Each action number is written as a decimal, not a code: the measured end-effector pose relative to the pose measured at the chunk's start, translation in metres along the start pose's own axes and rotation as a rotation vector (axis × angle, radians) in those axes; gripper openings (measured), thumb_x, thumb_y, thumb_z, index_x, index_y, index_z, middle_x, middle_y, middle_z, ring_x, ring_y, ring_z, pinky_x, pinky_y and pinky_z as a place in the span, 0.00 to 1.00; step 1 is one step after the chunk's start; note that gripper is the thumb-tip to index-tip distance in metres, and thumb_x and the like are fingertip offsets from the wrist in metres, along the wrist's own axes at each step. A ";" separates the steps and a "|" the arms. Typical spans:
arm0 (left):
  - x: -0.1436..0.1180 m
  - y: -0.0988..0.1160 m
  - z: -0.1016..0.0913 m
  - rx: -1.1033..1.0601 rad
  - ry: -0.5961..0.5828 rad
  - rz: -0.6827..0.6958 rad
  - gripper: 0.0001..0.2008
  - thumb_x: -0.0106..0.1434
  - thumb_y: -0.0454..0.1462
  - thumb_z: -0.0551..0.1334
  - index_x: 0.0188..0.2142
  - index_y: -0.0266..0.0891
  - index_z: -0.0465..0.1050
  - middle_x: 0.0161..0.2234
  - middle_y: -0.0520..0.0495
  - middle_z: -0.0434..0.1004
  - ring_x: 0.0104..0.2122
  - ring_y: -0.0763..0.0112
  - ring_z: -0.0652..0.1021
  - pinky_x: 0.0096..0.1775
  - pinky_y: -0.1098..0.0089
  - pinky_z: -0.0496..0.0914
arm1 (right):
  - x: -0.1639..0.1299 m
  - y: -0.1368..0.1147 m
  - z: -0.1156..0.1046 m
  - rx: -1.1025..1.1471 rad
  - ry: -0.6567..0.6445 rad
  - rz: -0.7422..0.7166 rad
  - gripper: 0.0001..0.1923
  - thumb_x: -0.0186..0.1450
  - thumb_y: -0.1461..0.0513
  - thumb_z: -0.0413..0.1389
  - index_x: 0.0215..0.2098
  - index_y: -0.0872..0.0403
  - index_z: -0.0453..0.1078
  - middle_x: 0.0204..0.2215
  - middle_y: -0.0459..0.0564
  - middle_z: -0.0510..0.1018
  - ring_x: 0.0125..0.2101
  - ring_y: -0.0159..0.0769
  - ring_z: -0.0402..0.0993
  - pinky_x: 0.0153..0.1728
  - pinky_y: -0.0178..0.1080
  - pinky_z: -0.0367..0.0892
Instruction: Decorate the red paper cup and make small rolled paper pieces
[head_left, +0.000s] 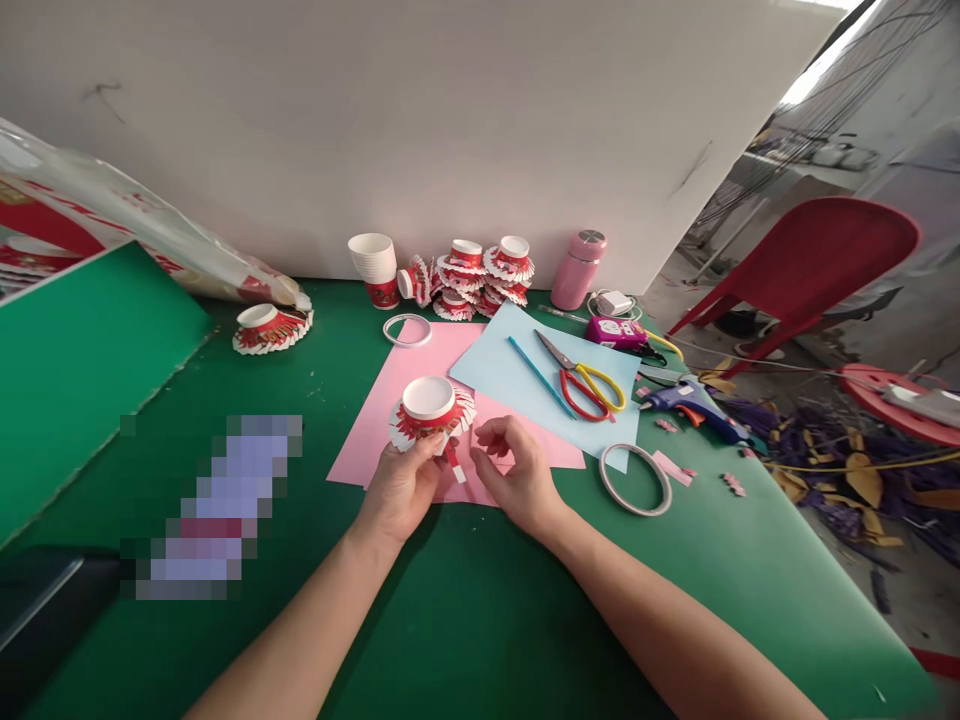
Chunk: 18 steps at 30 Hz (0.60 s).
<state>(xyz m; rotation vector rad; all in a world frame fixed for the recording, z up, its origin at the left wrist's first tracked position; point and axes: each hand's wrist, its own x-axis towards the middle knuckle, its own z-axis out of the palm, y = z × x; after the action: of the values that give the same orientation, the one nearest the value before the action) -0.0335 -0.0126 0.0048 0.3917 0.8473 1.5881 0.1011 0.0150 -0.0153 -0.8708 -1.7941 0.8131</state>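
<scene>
My left hand [401, 487] holds a cut paper cup [430, 408], upside down, with its red and white strips fanned outward like petals. It hovers over a pink paper sheet [390, 390] on the green table [480, 600]. My right hand [517, 470] is just to the right of the cup, fingers curled, pinching a small pink piece; one loose strip hangs between the two hands.
A light blue sheet [517, 375] carries red and yellow scissors [589, 385] and a blue pencil [540, 377]. Tape rings [634, 480] [407, 330], a blue glue gun [694, 405], a pink bottle [577, 268], stacked cups [375, 265], finished cup flowers [480, 275] and a red chair [817, 255] surround them.
</scene>
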 end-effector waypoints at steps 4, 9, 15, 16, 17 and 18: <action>-0.001 -0.001 0.001 -0.004 0.027 -0.013 0.12 0.44 0.30 0.69 0.31 0.37 0.78 0.29 0.50 0.79 0.30 0.72 0.76 0.33 0.73 0.70 | 0.000 0.002 -0.002 -0.242 -0.023 -0.348 0.07 0.61 0.65 0.54 0.39 0.53 0.67 0.31 0.51 0.72 0.32 0.35 0.69 0.30 0.37 0.69; -0.003 -0.005 0.001 0.041 -0.006 -0.028 0.12 0.44 0.32 0.70 0.32 0.37 0.78 0.31 0.49 0.80 0.33 0.70 0.77 0.37 0.72 0.71 | 0.000 -0.001 -0.003 -0.296 0.029 -0.467 0.07 0.61 0.67 0.54 0.36 0.51 0.70 0.28 0.49 0.71 0.28 0.33 0.69 0.28 0.36 0.69; -0.005 -0.005 0.001 0.072 -0.036 0.006 0.12 0.45 0.32 0.71 0.32 0.39 0.79 0.31 0.51 0.81 0.33 0.71 0.77 0.39 0.72 0.71 | -0.001 -0.003 -0.003 -0.242 0.044 -0.446 0.04 0.62 0.65 0.55 0.34 0.52 0.71 0.27 0.48 0.71 0.27 0.32 0.69 0.26 0.36 0.69; -0.005 -0.005 0.001 0.081 -0.038 0.012 0.12 0.45 0.32 0.70 0.33 0.39 0.79 0.31 0.50 0.81 0.34 0.71 0.77 0.39 0.72 0.71 | -0.001 -0.003 -0.003 -0.228 0.049 -0.437 0.04 0.62 0.64 0.55 0.34 0.52 0.72 0.27 0.48 0.71 0.27 0.32 0.69 0.26 0.36 0.69; -0.005 -0.005 0.001 0.089 -0.040 0.017 0.12 0.45 0.32 0.70 0.33 0.39 0.79 0.32 0.50 0.81 0.35 0.70 0.77 0.40 0.71 0.71 | -0.001 -0.004 -0.003 -0.213 0.053 -0.424 0.04 0.62 0.64 0.55 0.34 0.52 0.72 0.27 0.48 0.71 0.27 0.32 0.70 0.26 0.36 0.69; -0.005 -0.005 0.001 0.096 -0.042 0.023 0.12 0.45 0.32 0.71 0.33 0.39 0.79 0.32 0.50 0.81 0.35 0.70 0.77 0.41 0.71 0.70 | -0.001 -0.004 -0.003 -0.196 0.056 -0.410 0.04 0.62 0.64 0.55 0.34 0.52 0.72 0.27 0.48 0.71 0.28 0.32 0.70 0.26 0.36 0.69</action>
<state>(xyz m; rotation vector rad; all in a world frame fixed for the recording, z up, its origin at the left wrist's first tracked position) -0.0282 -0.0175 0.0028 0.5029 0.8915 1.5592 0.1032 0.0125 -0.0112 -0.6083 -1.9364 0.3517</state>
